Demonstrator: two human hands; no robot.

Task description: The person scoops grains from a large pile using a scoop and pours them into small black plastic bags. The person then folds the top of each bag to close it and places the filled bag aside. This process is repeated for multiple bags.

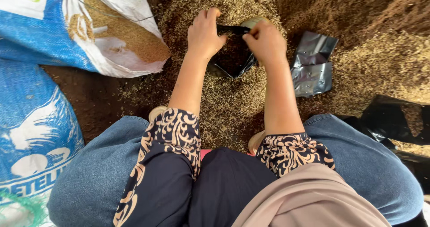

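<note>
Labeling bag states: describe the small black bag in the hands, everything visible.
The small black bag looks like thin, glossy plastic film, creased and dark. It stands mouth-up on the heap of husks, partly sunk in. The left hand and right hand each pinch the top rim, holding the mouth open. Its contents cannot be made out. Flat grey spare bags lie to its right, apart.

Glossy black plastic pouch (233, 59), crinkled; flat foil-like grey pouches (312, 65) with a dull metallic sheen; loose, rough, matt husk-like grain (228, 101) underneath; coarse woven plastic sacks (40, 34), blue and white; soft matt denim (96, 173) and patterned cloth sleeves (172, 133).
</note>
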